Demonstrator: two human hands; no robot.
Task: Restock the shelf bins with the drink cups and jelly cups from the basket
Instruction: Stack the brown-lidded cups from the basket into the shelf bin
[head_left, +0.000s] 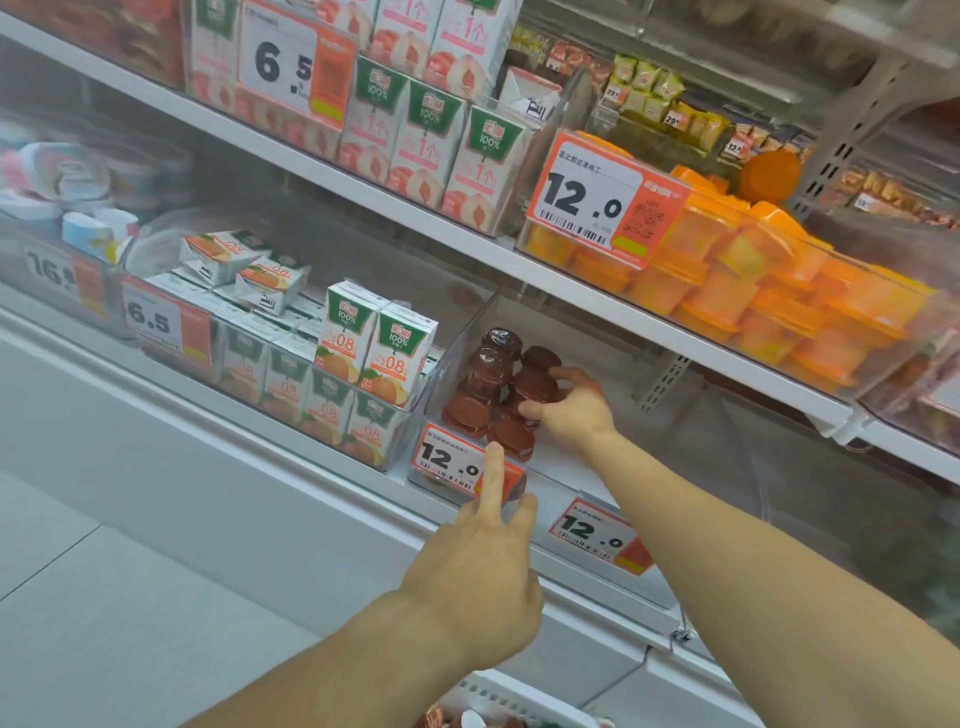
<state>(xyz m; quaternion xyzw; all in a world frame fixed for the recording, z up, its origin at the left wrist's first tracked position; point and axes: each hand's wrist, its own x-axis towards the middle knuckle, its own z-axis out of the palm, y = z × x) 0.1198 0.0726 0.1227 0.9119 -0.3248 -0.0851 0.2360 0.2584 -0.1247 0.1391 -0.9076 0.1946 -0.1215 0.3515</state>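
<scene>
- While my right hand (569, 408) is curled round a brown cup (535, 387) at the right edge of the pile, I would hold it until it sits flat, because the cups (493, 395) lean on one another in a loose heap at the front left of the clear bin (582, 467).
- That cup touches its neighbours on the left; thumb below and fingers over the top pinch it. I judge the placing step nearly done, the release not yet.
- I would press it down and leftward against the pile, not on top, as the upper cups look tilted and could roll.
- The bin's right and back parts are bare, so later cups belong there, in rows.
- My left hand (483, 566) hovers before the bin front: forefinger straight, pointing up over the 12.0 tag (447, 460), other fingers loosely bent, holding nothing. Whether the fingertip touches the tag I cannot tell.
- I would lay that hand on the bin front to steady it when I let go.
- Just left of the bin stand juice cartons (374, 358); I would keep my wrist clear of them.
- The basket (498, 701) shows at the bottom edge, below my left forearm, with more stock barely visible.
- Orange cups (753, 280) fill the shelf above.
</scene>
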